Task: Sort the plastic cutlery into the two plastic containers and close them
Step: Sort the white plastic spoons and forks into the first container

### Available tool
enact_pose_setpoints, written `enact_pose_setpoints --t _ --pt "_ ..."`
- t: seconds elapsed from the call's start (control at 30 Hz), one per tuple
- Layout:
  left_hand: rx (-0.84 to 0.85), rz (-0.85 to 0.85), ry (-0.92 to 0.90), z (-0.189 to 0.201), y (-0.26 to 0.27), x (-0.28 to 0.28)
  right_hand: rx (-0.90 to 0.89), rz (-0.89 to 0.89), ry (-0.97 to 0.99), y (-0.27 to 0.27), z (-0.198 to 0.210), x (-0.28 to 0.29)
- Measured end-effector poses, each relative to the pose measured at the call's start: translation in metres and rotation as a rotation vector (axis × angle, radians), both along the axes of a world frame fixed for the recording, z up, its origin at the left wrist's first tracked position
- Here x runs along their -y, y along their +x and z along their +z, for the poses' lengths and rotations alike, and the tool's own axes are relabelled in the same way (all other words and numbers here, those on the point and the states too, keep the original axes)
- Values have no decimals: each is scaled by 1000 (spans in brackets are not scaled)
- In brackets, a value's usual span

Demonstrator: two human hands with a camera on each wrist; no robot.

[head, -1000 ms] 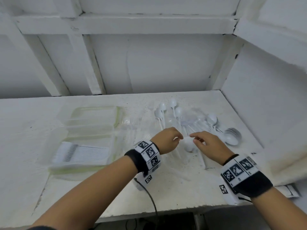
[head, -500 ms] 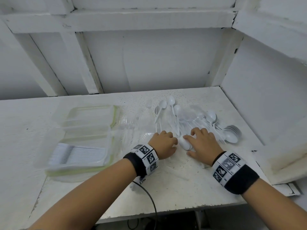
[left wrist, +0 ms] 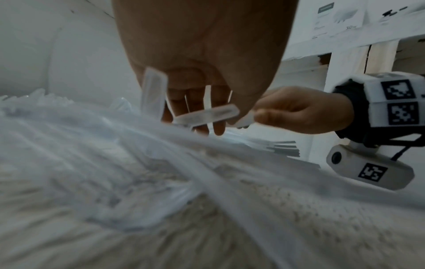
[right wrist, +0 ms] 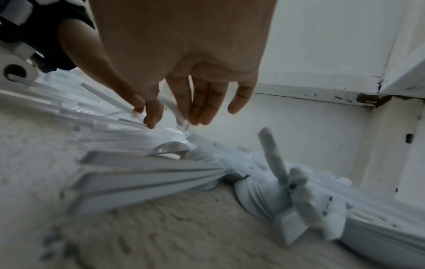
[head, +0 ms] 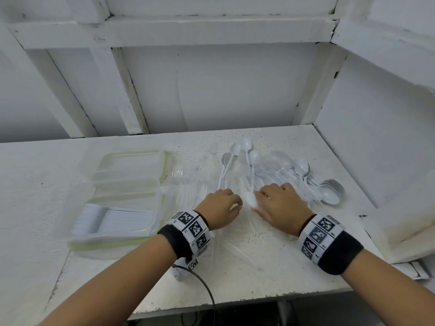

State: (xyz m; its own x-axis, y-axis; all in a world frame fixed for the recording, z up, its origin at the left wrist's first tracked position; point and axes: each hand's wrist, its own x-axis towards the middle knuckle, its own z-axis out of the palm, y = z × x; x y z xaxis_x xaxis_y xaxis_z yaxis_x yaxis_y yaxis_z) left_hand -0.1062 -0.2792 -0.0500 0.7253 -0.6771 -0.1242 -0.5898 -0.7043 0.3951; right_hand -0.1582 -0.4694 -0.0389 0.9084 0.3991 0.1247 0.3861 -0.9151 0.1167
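White plastic spoons (head: pixel 282 172) lie in a loose pile on the white table (head: pixel 259 260), with clear cutlery (head: pixel 195 182) to their left. My left hand (head: pixel 221 205) sits at the pile's near edge, its fingers (left wrist: pixel 197 116) curled round several white spoon handles (left wrist: pixel 207 113). Close beside it, my right hand (head: pixel 280 203) lies low over the pile; thumb and forefinger (right wrist: pixel 149 116) pinch a white spoon (head: pixel 249 198). The near clear container (head: pixel 113 241) holds a row of white forks. A second clear container (head: pixel 134 161) stands behind it. Both are open.
A nested stack of spoons (head: pixel 329 189) lies at the pile's right end, close to the white side wall (head: pixel 376 137). A white block (head: pixel 404 220) sits at the table's right. A black cable (head: pixel 207 292) hangs over the front edge.
Both hands have dropped from just above the table onto the spoon pile and shifted slightly away from me. The right hand has flattened over the spoons.
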Motion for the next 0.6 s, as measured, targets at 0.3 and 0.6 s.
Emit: enact_pose_setpoints --t 0.3,0.6 --pt "112 323 -375 34 11 8 13 -304 803 8 41 -2" --pt "-66 494 -62 40 92 28 18 -482 1332 17 60 1"
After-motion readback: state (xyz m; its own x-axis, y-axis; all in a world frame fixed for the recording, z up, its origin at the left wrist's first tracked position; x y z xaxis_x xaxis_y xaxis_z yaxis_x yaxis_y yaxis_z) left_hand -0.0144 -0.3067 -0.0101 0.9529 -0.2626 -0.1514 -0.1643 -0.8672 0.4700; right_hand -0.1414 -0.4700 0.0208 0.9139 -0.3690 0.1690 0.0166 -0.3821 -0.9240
